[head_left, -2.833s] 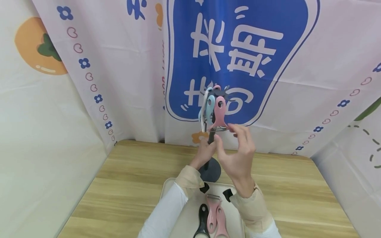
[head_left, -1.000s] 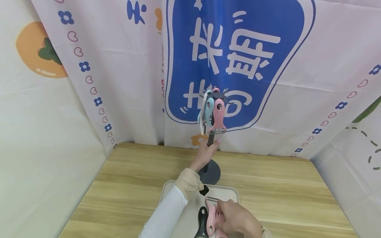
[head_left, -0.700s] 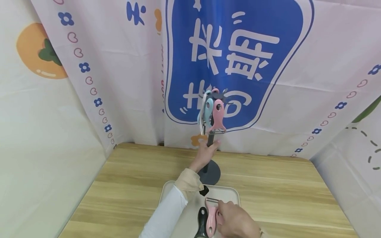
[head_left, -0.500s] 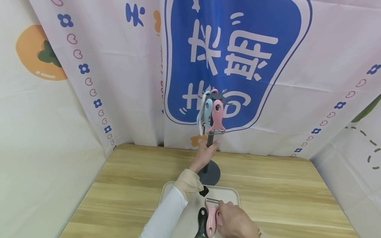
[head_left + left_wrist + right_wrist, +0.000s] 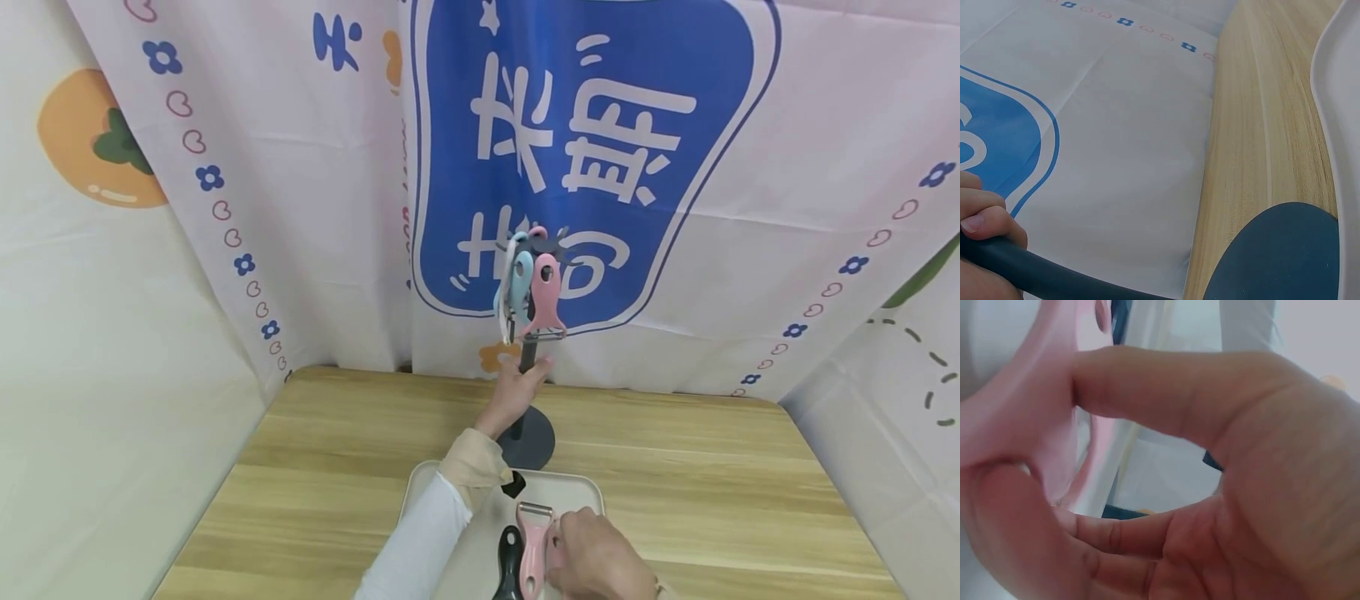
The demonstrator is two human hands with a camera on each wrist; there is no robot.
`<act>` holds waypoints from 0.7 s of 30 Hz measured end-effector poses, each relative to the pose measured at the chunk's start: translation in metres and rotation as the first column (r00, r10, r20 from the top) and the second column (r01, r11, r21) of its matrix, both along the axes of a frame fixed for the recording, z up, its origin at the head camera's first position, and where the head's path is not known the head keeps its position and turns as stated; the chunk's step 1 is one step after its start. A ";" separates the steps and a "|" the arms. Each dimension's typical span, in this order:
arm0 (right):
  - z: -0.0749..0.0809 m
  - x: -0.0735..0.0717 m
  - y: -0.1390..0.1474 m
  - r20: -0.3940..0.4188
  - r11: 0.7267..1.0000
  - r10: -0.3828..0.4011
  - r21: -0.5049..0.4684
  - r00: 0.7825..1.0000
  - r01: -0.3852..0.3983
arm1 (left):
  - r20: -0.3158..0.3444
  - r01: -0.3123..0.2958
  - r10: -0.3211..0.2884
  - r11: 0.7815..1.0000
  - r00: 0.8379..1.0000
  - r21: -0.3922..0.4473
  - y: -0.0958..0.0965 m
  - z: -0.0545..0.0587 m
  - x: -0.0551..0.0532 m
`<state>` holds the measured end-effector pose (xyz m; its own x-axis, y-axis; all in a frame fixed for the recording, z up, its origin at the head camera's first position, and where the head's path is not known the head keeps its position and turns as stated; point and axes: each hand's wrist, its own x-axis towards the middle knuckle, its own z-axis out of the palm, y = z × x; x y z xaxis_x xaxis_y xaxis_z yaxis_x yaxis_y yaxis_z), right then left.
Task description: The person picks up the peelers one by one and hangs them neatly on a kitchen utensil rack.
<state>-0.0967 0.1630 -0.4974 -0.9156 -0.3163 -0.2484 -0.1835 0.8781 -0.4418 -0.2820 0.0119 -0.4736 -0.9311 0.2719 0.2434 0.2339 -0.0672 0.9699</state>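
My left hand point(image 5: 516, 393) grips the dark pole of an upright stand point(image 5: 529, 442); the left wrist view shows the fingers point(image 5: 988, 215) curled round the pole. From the stand's hooks hang a pink peeler point(image 5: 547, 292), a light blue peeler point(image 5: 519, 287) and a white one point(image 5: 506, 308), among others partly hidden. Over the tray point(image 5: 588, 487), my right hand point(image 5: 600, 557) pinches a pink peeler point(image 5: 1038, 406) between thumb and fingers; the hand covers most of it in the head view. Left of it lie another pink peeler point(image 5: 533, 550) and a black peeler point(image 5: 510, 560).
The tray sits on a wooden table point(image 5: 712, 483), close to the stand's round base. Behind rises a white curtain point(image 5: 360, 250) with a blue printed panel point(image 5: 540, 167). My left forearm point(image 5: 420, 533) crosses the tray's left side.
My right hand has come down from the pink peeler hanging on the stand to the tray and taken hold of another pink peeler. My left hand still grips the pole.
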 end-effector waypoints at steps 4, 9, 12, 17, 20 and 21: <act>0.007 -0.005 0.007 0.029 1.000 -0.026 -0.005 0.999 0.026 | 0.000 0.001 -0.001 1.000 1.000 0.007 0.001 0.000 0.000; 0.013 -0.010 0.016 -0.014 0.999 -0.012 -0.046 1.000 0.011 | -0.003 0.003 -0.003 1.000 1.000 0.008 0.001 -0.001 -0.001; 0.015 -0.011 0.019 -0.033 0.997 0.017 -0.076 0.999 -0.020 | -0.009 0.005 -0.005 1.000 1.000 0.011 0.000 -0.001 0.000; 0.018 -0.013 0.022 -0.015 0.988 0.047 -0.144 0.999 -0.048 | -0.008 0.010 -0.010 1.000 1.000 0.001 -0.001 0.000 0.001; 0.020 -0.013 0.024 -0.024 0.981 0.054 -0.186 0.998 -0.058 | -0.004 0.013 -0.013 1.000 1.000 -0.015 -0.002 0.000 0.000; 0.021 -0.013 0.024 -0.031 0.979 0.053 -0.195 0.998 -0.059 | -0.005 0.014 -0.014 1.000 1.000 -0.018 -0.002 0.000 0.000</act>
<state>-0.1095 0.1872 -0.4761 -0.9003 -0.4075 -0.1530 -0.2435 0.7630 -0.5988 -0.2819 0.0097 -0.4739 -0.9257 0.2895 0.2434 0.2383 -0.0531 0.9697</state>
